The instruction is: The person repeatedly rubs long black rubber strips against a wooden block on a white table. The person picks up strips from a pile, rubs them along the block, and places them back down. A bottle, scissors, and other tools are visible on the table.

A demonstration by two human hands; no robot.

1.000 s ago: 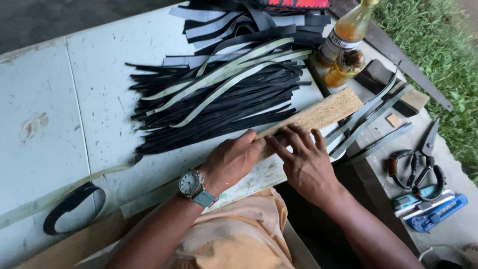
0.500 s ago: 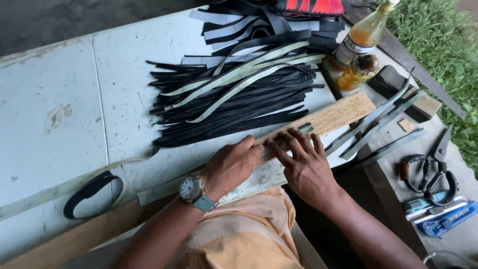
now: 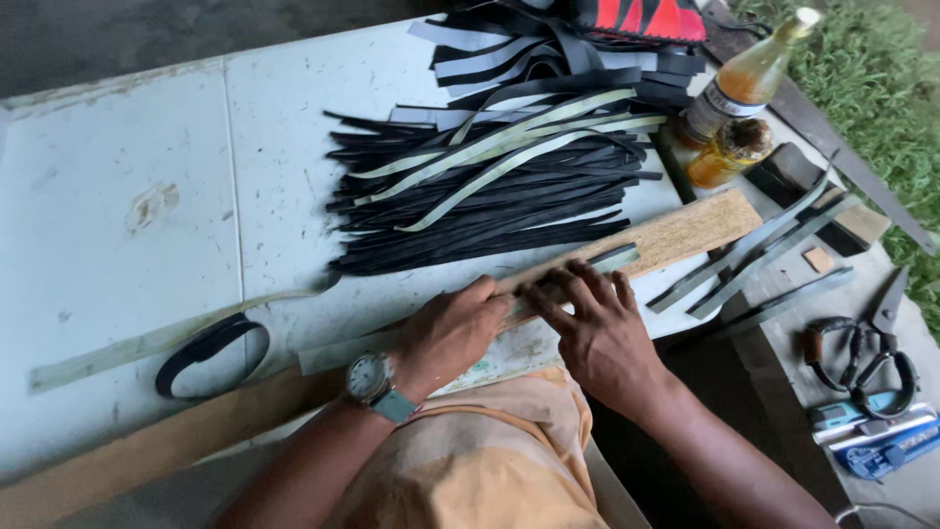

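Strip (image 3: 578, 266), thin rubber, looks limp and light; left hand (image 3: 452, 331) and right hand (image 3: 597, 328) press it flat-fingered onto wooden board (image 3: 685, 227), gripping nothing; best pinched at its ends.

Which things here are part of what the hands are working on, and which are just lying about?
In hand:
left hand
right hand
grey strip
wooden board

Lying about:
pile of black strips
two bottles
scissors
black loop
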